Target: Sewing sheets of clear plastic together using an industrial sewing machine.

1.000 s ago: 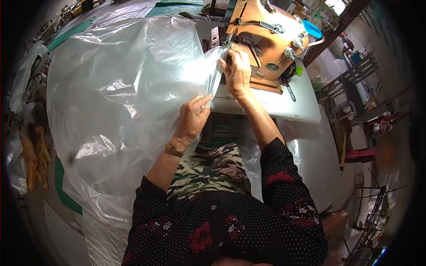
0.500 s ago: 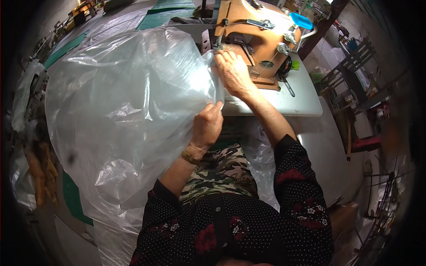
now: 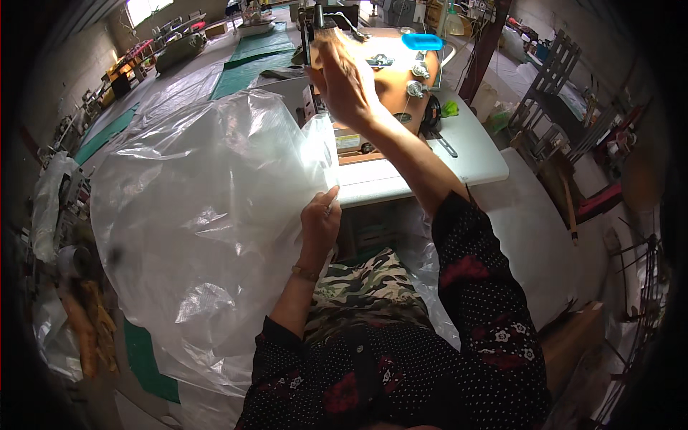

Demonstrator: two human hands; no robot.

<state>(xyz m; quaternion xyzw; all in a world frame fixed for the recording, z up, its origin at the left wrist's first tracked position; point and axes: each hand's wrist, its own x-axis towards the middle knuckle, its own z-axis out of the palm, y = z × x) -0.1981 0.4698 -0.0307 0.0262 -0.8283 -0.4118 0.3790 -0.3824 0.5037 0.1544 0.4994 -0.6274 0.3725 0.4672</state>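
Observation:
A large sheet of translucent plastic [image 3: 193, 193] bulges over my left side, its right edge reaching the sewing machine. My left hand [image 3: 320, 223] is closed on that edge, just in front of the white machine table [image 3: 380, 180], thumb uppermost. My right hand [image 3: 347, 82] is raised at the needle end of the tan sewing machine [image 3: 390, 93], away from the sheet. Its fingertips, in bright light, are at the machine's head below a dark upright fitting [image 3: 324, 16]; whether they grip anything is unclear. The needle area is hidden behind this hand.
A blue tray [image 3: 423, 41] sits on top of the machine. Metal tweezers [image 3: 446, 145] lie on the table's right side. Green sheeting [image 3: 254, 61] spreads over the surface beyond. A dark wooden chair [image 3: 548, 89] stands at the right, with a cardboard box [image 3: 573, 344] lower down.
My right hand has left the plastic edge and risen to the machine's head. My left hand keeps hold of the sheet, now slightly lower in view. The view has tilted up.

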